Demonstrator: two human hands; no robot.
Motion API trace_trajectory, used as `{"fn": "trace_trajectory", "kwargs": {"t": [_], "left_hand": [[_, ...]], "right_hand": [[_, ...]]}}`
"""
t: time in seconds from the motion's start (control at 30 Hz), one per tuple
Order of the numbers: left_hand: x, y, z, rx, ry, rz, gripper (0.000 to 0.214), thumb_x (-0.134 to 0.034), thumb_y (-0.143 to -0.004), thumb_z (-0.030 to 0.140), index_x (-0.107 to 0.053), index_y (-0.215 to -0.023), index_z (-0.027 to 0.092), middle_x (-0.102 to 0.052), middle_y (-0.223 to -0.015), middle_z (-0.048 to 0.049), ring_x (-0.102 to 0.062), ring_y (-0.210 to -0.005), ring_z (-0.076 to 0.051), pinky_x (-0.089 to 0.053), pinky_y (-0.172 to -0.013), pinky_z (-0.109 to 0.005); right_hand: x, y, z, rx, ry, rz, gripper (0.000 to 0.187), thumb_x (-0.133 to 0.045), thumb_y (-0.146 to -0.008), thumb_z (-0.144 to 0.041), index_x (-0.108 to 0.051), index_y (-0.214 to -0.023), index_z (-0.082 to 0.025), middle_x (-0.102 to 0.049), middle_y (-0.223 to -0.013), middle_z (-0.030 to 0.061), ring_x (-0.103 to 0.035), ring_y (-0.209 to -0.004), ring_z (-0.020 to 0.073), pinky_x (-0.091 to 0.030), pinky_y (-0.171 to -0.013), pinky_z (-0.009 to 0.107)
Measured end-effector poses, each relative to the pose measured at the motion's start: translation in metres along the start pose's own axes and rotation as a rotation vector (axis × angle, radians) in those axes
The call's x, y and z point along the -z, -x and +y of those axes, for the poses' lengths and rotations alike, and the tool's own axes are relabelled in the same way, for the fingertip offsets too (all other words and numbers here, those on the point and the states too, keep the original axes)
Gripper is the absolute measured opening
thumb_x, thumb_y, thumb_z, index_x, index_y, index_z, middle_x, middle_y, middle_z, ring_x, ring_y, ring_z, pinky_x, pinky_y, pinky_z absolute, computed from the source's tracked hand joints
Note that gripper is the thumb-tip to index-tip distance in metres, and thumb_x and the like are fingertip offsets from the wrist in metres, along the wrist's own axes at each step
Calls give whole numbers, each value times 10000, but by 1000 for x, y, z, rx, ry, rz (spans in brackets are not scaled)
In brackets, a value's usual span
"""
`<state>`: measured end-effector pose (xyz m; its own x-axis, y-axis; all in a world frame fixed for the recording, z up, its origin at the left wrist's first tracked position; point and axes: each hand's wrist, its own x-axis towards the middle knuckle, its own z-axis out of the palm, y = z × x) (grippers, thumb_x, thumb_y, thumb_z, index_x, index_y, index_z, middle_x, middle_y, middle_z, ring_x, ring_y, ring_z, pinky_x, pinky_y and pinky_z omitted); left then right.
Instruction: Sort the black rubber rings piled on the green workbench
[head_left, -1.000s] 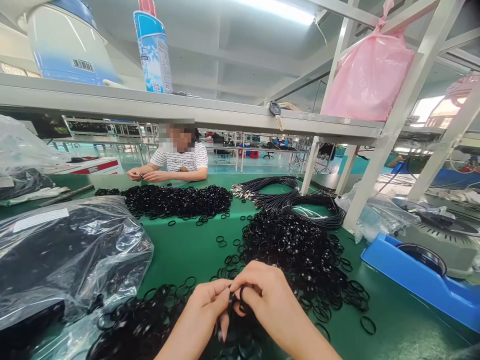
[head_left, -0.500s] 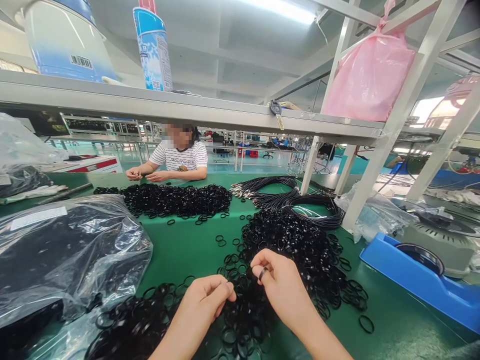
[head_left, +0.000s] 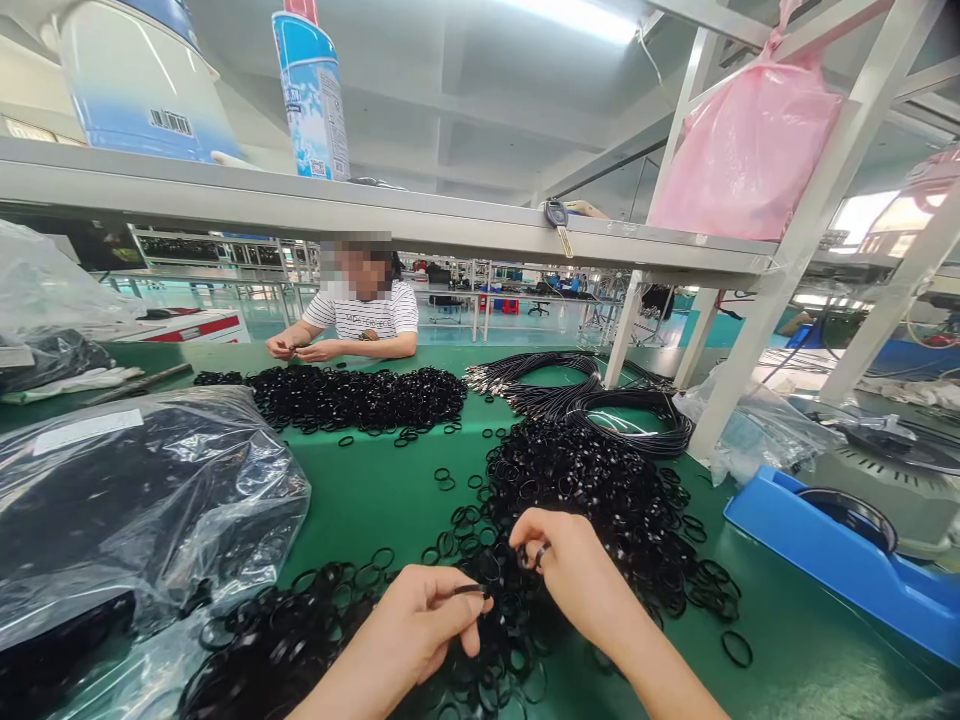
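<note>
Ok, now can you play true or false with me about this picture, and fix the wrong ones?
1. The left hand is pinching a black ring. True.
2. The blue holder is on the far left of the table. False: it is on the right side.
3. The pink bag is higher up than the table. True.
4. The person across the table wears a plain red top. False: the top is striped.
5. There is no black ring at the right hand. False: another black ring shows at its fingers.
</note>
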<state>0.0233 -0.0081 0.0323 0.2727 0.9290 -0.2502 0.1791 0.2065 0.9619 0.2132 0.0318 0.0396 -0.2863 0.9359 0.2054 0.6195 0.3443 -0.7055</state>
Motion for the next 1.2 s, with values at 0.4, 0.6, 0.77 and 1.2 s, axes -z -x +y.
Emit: {"fn": "trace_trajectory", "kwargs": {"t": [0.4, 0.6, 0.77, 1.2], "left_hand": [[-4, 3, 2, -40, 306, 162, 441, -644, -743, 330, -566, -1151, 179, -676, -800, -20, -542, -633, -119, -378, -496, -199], [-3, 5, 2, -35, 562, 67, 448, -684, -679, 167, -601, -1119, 173, -701, -994, -76, -618, -954, -206, -450, -856, -306], [5, -2, -4, -97, 222, 169, 300, -643, -680, 221, -644, -970, 149, -707, -907, -94, -639, -785, -224, -496, -607, -300], [13, 7, 5, -197, -220, 67, 325, -507, -713, 127, -629, -1003, 213, -673, -1004, -60, -641, -928, -254, -498, -728, -335]], "right_hand": [[11, 21, -38, 132, -22, -85, 227, -541, -756, -89, -635, -839, -278, -631, -874, -58, -520, -899, 131, -333, -787, 238], [-13, 21, -36, 86, -15, -128, 118, -596, -722, -135, -636, -740, -244, -642, -724, -53, -538, -691, 120, -318, -636, 218], [-9, 15, -27, 47, -7, -48, 283, -440, -704, -15, -618, -700, -235, -632, -710, -49, -536, -701, 114, -319, -627, 209], [19, 29, -43, 115, 557, -275, 267, -550, -704, -77, -671, -836, -275, -679, -834, -2, -589, -807, 194, -263, -620, 293]]}}
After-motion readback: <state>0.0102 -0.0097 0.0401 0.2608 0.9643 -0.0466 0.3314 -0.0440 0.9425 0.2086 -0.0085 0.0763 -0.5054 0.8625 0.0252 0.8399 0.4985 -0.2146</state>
